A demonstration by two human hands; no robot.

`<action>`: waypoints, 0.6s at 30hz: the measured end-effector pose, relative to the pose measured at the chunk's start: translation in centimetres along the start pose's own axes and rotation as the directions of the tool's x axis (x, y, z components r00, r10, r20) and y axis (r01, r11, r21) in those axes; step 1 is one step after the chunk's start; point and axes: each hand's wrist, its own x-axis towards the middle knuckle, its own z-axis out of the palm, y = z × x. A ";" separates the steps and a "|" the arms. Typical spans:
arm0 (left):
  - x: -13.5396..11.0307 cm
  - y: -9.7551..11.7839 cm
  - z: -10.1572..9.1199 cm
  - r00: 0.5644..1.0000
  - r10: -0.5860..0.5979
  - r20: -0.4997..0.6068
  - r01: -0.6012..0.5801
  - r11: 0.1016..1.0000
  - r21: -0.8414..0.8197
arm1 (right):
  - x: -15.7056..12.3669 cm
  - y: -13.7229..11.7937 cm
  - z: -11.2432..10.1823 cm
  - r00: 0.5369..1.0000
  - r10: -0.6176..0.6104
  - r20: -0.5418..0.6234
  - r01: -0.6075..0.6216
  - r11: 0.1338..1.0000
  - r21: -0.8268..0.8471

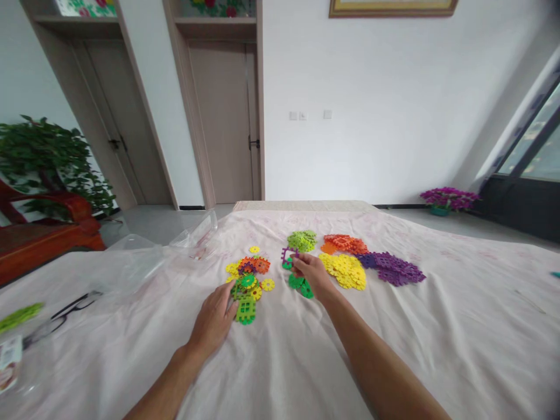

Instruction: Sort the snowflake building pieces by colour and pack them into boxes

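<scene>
My left hand rests on the cloth with its fingers stretched toward a mixed heap of plastic building pieces, its fingertips touching a green square piece. My right hand is closed in a pinch on a purple square piece, just above a few dark green pieces. Sorted piles lie beyond: light green, orange, yellow and purple.
A pale cloth covers the table. Clear plastic bags lie at the left, with black glasses and a light green piece near the left edge. A wooden chair and plant stand behind.
</scene>
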 end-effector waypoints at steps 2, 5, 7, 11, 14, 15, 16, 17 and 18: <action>0.0 -0.1 0.1 1.000 -0.002 0.008 0.002 1.000 -0.002 | 1.1 -0.7 -2.0 0.987 0.006 -0.158 0.026 0.979 0.201; 0.0 -0.2 0.2 1.000 0.009 0.019 -0.009 1.000 0.002 | 2.4 -1.4 -5.6 0.927 0.036 -0.374 0.108 0.928 0.357; 0.1 -0.3 0.3 1.000 0.025 0.020 -0.025 1.000 0.012 | 3.0 -1.8 -8.3 0.849 0.065 -0.524 0.179 0.898 0.402; 0.0 -0.5 0.4 0.998 0.058 0.002 -0.058 0.997 0.046 | 3.5 -2.4 -13.2 0.621 0.198 -0.759 0.301 0.833 0.464; 0.0 -0.5 0.4 0.998 0.068 -0.006 -0.067 0.996 0.057 | 3.5 -2.7 -15.2 0.583 0.263 -0.769 0.277 0.826 0.492; 0.0 -0.5 0.4 0.998 0.068 -0.006 -0.068 0.996 0.060 | 3.5 -2.7 -15.4 0.598 0.270 -0.754 0.257 0.827 0.500; 0.0 -0.5 0.4 0.998 0.069 -0.005 -0.069 0.996 0.063 | 3.5 -2.7 -15.3 0.620 0.273 -0.735 0.239 0.828 0.508; 0.0 -0.5 0.4 0.998 0.068 -0.004 -0.068 0.996 0.066 | 3.6 -2.7 -15.0 0.647 0.270 -0.713 0.222 0.828 0.515; 0.0 -0.4 0.4 0.998 0.067 -0.001 -0.066 0.995 0.068 | 3.6 -2.7 -14.4 0.677 0.263 -0.687 0.207 0.828 0.521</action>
